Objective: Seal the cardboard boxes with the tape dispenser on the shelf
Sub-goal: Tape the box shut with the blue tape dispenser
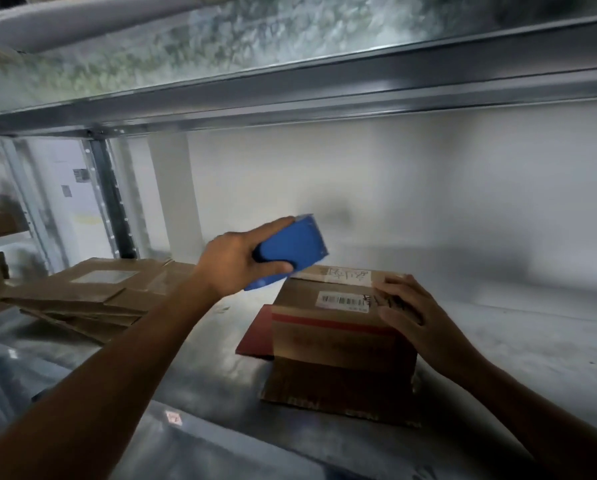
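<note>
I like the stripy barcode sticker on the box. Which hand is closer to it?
Right. The right hand rests on the box top, fingertips just beside the barcode sticker. The left hand is raised off to the sticker's left, gripping the blue tape dispenser.

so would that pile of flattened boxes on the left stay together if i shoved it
Probably not: the flattened boxes lie fanned and unevenly overlapped, so they would likely slide apart. The metal shelf looks smooth, so the pile should move easily.

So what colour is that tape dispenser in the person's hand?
Blue: the tape dispenser, gripped by the left hand, shows plainly in the head view.
</note>
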Motion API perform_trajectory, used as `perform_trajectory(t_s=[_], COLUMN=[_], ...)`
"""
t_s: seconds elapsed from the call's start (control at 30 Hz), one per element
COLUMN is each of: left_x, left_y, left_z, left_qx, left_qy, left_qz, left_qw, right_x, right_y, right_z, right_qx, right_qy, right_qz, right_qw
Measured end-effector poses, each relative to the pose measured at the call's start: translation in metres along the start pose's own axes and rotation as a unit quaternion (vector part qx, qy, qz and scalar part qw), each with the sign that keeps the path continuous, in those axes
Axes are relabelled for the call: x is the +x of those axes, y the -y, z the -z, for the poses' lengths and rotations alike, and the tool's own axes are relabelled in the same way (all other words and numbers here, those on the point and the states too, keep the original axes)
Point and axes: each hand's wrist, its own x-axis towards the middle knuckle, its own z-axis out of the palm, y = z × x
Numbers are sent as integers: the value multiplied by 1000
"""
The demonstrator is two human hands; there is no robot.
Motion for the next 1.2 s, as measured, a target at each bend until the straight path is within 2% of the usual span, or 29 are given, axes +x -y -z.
perform_trajectory(t_s=[0.07,0.17,0.27,0.43,0.57,0.63,0.83,1.2], left_x=[15,34,41,41,39,39,34,29], left_y=[-20,-40,-44,-36,-38,-39,-36,-32], left_z=[-3,-15,-27,-43,-57,-59,-61,-60], left_qx=[-3,60,77,12,-14,-13,-25,-95], left_qy=[43,121,130,55,-26,-56,-95,-119], left_qz=[-79,-159,-193,-211,-231,-244,-272,-320], left_qw=[996,978,969,976,973,968,957,935], right_x=[-1,-2,-5,-4,1,13,48,47], right_y=[3,8,7,4,2,7,19,20], right_z=[0,1,3,7,17,26,27,19], right_qx=[17,30,35,152,93,113,198,250], right_qy=[10,19,18,-31,-78,-108,-56,-11], right_qz=[-4,-13,-23,-94,-97,-96,-117,-117], right_qw=[1000,999,999,983,988,983,971,961])
